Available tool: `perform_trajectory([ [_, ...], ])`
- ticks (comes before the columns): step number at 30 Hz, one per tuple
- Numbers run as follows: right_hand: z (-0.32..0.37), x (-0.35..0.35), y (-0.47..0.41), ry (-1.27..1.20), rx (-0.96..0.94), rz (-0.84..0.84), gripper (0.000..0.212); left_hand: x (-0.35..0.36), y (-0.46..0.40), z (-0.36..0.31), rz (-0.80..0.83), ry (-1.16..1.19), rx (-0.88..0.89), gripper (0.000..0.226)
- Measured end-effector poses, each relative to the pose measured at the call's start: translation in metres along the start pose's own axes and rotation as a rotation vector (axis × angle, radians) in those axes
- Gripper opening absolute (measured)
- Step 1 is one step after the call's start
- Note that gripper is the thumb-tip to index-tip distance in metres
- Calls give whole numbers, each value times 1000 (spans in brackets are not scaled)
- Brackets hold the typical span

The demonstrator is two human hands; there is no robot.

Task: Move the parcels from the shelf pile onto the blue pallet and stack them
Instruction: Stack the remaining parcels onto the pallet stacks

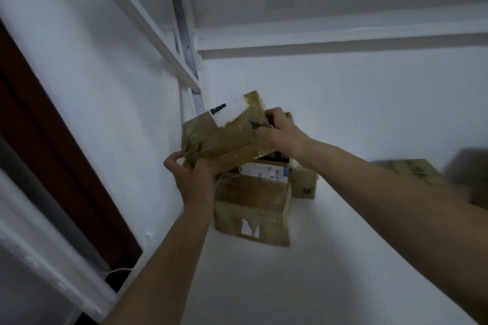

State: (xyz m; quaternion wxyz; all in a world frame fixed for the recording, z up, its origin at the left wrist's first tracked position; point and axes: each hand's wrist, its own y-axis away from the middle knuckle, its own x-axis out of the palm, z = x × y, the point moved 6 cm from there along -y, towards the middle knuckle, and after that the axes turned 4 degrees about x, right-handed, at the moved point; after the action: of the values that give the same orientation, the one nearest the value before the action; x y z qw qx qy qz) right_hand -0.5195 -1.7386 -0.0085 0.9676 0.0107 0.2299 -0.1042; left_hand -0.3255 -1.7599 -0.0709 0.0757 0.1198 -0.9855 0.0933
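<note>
A flat brown taped parcel (224, 132) with a white label is tilted above the shelf pile. My left hand (190, 177) grips its lower left corner. My right hand (280, 129) grips its right edge. Under it on the white shelf (330, 258) stands a larger brown box (253, 208) with torn white patches. A white-labelled box (264, 170) lies behind that one, and a small brown box (303, 185) stands further back. The blue pallet is out of view.
More brown boxes (412, 171) sit blurred at the shelf's right end. A white shelf upright (184, 42) and the shelf board above (330, 34) close in overhead. A dark brown door frame (52, 153) runs down the left.
</note>
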Motion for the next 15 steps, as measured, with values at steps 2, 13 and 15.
perform_trajectory([
  [2,-5,-26,14,-30,34,-60,40,18,14,-9,61,-19,47,35],
  [13,-70,-171,111,-51,172,-482,27,148,104,-31,319,-12,95,38],
  [15,-76,-199,129,-18,182,-533,27,174,123,-27,415,-20,78,31],
])
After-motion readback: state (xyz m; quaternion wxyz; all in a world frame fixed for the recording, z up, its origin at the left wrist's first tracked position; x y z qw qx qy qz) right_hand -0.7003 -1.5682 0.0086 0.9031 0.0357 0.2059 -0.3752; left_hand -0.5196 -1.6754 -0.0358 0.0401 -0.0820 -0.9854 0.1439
